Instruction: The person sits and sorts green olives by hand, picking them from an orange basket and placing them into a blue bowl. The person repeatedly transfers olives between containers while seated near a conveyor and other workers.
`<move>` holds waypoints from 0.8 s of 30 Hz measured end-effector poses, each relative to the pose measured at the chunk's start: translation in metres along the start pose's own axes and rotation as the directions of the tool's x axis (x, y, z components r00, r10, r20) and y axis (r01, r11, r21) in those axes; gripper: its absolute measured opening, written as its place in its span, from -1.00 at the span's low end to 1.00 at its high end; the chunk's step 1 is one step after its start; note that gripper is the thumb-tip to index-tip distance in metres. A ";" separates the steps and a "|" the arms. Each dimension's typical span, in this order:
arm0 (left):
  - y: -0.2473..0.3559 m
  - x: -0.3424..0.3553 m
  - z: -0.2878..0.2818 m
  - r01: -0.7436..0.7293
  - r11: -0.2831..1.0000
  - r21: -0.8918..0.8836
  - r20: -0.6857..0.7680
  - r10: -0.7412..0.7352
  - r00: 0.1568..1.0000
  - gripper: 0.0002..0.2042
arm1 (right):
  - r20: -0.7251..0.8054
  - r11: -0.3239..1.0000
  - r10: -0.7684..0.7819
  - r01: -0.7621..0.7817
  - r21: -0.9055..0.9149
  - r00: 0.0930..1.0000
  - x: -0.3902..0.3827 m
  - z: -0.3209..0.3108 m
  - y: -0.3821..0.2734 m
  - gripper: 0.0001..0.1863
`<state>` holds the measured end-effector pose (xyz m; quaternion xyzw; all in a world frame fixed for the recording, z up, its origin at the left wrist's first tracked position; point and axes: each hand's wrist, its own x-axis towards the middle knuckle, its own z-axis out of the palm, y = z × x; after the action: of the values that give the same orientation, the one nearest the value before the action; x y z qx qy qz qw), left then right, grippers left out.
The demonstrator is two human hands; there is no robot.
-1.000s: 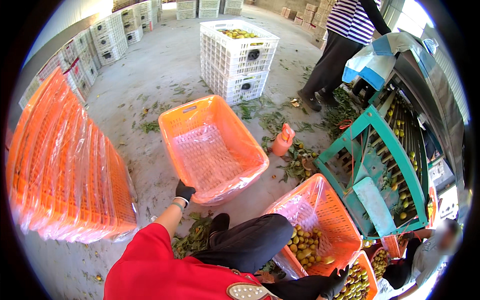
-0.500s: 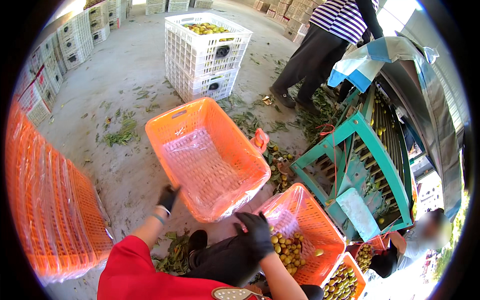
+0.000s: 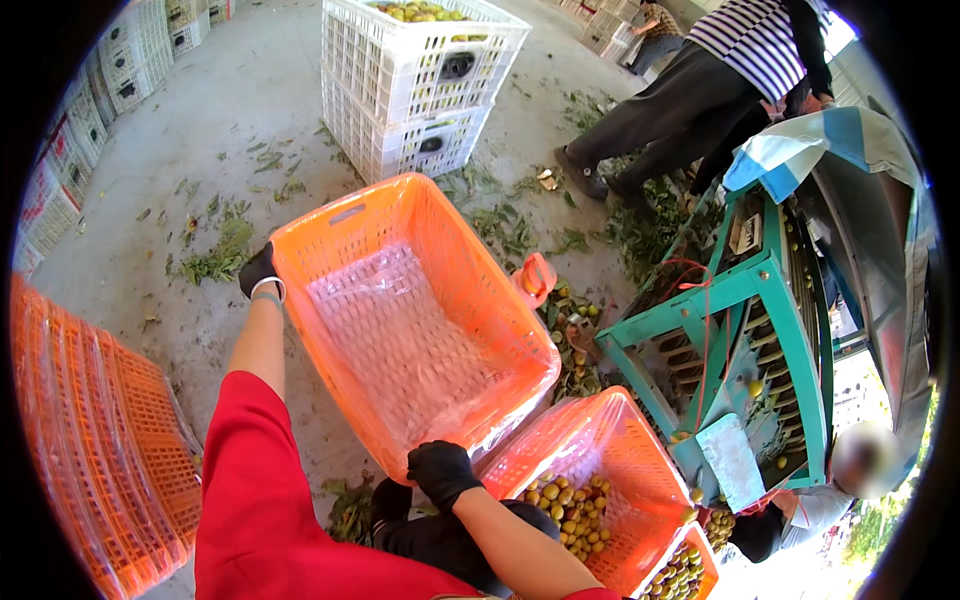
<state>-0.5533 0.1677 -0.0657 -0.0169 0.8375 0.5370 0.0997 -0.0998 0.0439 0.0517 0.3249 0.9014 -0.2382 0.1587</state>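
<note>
My left hand (image 3: pixel 257 272), in a black glove, grips the left side of an orange crate (image 3: pixel 295 315) lined with clear plastic, near its far left corner. My right hand (image 3: pixel 440 472), gloved in black, is closed on the same crate's near rim. The crate holds only its liner. Close to its lower right stands a second lined orange crate (image 3: pixel 645 510) partly filled with round yellow-green fruit (image 3: pixel 565 505); a fuller crate (image 3: pixel 700 555) is beside that. A small orange jug (image 3: pixel 532 280) sits just past the held crate's right side.
Nested orange crates (image 3: pixel 100 430) stand at left. Two stacked white crates (image 3: pixel 400 120) with fruit stand ahead. A green roller machine (image 3: pixel 720 290) fills the right, with a person in striped top (image 3: pixel 735 45) beside it and another person (image 3: pixel 810 510) at lower right. Leaves (image 3: pixel 220 255) litter the floor.
My left hand has moved forward along the crate's left side and my right hand has risen onto its near rim. The view has shifted; a person appears at the far back.
</note>
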 end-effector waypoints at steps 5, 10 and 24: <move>-0.016 0.035 -0.008 -0.211 0.922 0.325 0.159 0.166 0.973 -0.54 | -0.060 0.999 0.037 -0.037 0.002 0.998 0.001 -0.010 0.005 -0.82; -0.069 0.024 -0.033 0.175 0.967 0.187 0.198 -0.212 0.957 -0.49 | -0.074 0.996 0.074 -0.078 -0.043 0.994 0.007 -0.014 0.007 -0.88; 0.039 0.002 -0.025 -0.806 0.299 0.511 0.462 0.695 0.551 -0.78 | 0.171 0.974 -0.044 0.004 0.226 0.984 0.008 -0.033 -0.009 -0.74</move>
<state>-0.5645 0.1612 -0.0213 0.4553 0.8672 0.1747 -0.1013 -0.1156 0.0596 0.0786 0.3078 0.8551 -0.3681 0.1964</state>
